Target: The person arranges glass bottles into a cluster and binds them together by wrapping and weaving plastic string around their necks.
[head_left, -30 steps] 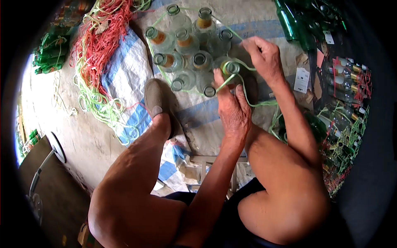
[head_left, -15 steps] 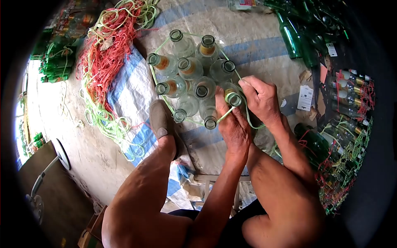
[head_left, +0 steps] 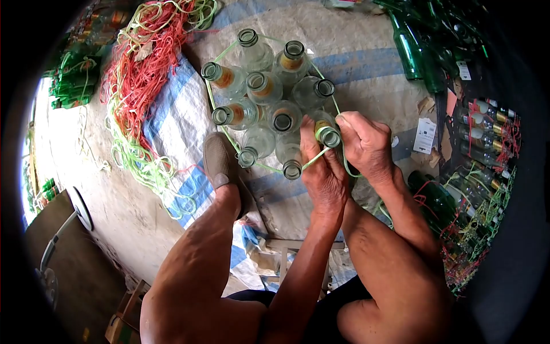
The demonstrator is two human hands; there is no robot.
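Observation:
Several clear glass bottles (head_left: 265, 87) stand in a tight cluster on the sheet, with a pale green string (head_left: 211, 94) around their necks and shoulders. My left hand (head_left: 323, 172) is at the cluster's near right side, its fingers against the nearest right bottle (head_left: 328, 136) and the string. That bottle's neck leans toward me, and string loops round it. My right hand (head_left: 366, 143) pinches the string just right of this bottle. The fingertips of my left hand are partly hidden behind the bottle.
Red and green strings (head_left: 143, 86) lie heaped at the left. Green bottles (head_left: 408, 49) lie at the upper right, and tied bottles (head_left: 484, 129) at the right edge. A white label (head_left: 424, 136) lies nearby. My shoe (head_left: 220, 159) is beside the cluster.
My right hand has come down from the upper right, closer to my left hand. The nearest right bottle tilts more. The bottles sit lower in view than a second ago.

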